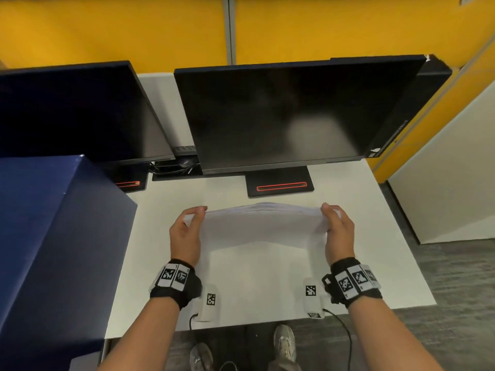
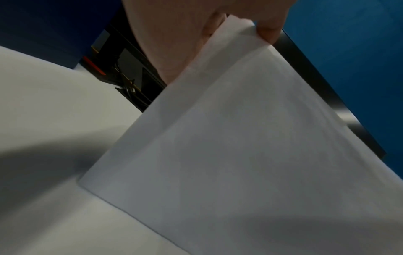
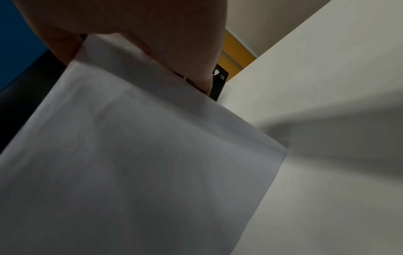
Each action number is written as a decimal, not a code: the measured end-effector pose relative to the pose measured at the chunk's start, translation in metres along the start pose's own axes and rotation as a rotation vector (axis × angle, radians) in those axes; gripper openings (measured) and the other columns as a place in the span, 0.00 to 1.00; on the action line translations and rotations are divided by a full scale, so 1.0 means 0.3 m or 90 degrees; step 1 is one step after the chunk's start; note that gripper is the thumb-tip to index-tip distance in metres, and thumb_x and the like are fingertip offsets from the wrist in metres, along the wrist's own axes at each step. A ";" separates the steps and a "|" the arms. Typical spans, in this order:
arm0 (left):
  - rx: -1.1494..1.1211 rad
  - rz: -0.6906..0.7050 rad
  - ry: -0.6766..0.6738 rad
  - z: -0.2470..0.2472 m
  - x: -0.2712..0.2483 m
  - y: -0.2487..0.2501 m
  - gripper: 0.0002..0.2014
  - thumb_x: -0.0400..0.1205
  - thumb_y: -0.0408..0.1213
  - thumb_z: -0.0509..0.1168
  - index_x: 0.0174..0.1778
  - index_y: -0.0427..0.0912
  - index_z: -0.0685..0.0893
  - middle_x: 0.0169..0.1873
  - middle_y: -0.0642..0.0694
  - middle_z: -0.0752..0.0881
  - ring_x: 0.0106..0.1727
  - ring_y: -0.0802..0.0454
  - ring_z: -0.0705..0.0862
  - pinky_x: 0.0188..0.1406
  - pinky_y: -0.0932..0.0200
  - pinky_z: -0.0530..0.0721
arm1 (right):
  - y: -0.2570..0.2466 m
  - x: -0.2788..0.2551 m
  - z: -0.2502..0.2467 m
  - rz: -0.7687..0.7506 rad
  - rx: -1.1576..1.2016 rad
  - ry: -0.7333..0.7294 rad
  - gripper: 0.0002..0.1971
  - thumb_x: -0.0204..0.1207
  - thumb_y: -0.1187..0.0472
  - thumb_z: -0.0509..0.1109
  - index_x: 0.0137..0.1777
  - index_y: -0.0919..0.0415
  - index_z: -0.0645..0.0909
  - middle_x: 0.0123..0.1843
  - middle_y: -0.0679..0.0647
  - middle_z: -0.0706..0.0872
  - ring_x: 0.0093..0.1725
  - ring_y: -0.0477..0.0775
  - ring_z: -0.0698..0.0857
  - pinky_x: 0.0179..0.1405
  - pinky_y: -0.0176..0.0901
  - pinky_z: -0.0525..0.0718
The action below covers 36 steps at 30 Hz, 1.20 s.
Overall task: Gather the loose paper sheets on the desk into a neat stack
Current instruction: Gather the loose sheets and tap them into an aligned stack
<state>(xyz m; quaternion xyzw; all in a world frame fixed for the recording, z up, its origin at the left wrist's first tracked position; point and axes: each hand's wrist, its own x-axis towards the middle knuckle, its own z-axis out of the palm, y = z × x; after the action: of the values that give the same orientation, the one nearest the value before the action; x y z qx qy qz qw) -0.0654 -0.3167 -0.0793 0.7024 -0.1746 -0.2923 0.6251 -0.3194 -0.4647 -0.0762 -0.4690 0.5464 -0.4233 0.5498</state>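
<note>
Both hands hold one paper stack (image 1: 263,223) on edge on the white desk (image 1: 375,253), in front of the right monitor (image 1: 292,113). Left hand (image 1: 186,234) pinches the left side, right hand (image 1: 338,231) the right. Head view alone shows layered top edges bowed upward, plus blue box (image 1: 53,236) at left. Left wrist view shows the thumb (image 2: 269,25) on the thin, smooth white sheets; right wrist view shows the squared bottom corner just above the matte desktop
</note>
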 end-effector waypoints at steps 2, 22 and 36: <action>0.020 0.038 -0.067 -0.023 0.015 -0.030 0.14 0.81 0.36 0.71 0.62 0.47 0.84 0.52 0.54 0.88 0.52 0.58 0.87 0.49 0.64 0.86 | -0.005 0.008 0.001 0.007 0.000 -0.005 0.15 0.80 0.51 0.68 0.33 0.54 0.78 0.32 0.46 0.81 0.38 0.51 0.78 0.45 0.46 0.75; 0.592 0.217 -0.217 -0.146 0.128 0.447 0.11 0.70 0.54 0.80 0.40 0.52 0.91 0.33 0.58 0.90 0.40 0.63 0.86 0.43 0.57 0.83 | -0.259 -0.007 0.132 -0.211 -0.287 -0.261 0.06 0.72 0.56 0.79 0.47 0.52 0.89 0.42 0.44 0.91 0.40 0.39 0.88 0.38 0.33 0.84; 0.056 0.045 -0.147 0.039 0.043 0.064 0.14 0.73 0.30 0.79 0.44 0.53 0.85 0.42 0.58 0.88 0.38 0.74 0.87 0.37 0.76 0.84 | -0.050 0.007 0.158 -0.062 -0.106 -0.275 0.16 0.69 0.67 0.81 0.51 0.47 0.85 0.47 0.39 0.93 0.49 0.35 0.90 0.53 0.34 0.87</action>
<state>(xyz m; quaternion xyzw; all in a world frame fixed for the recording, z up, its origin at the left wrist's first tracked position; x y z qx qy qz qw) -0.0604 -0.3367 -0.0635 0.6842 -0.2828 -0.3411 0.5792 -0.2714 -0.4674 -0.0637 -0.6182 0.4259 -0.2928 0.5921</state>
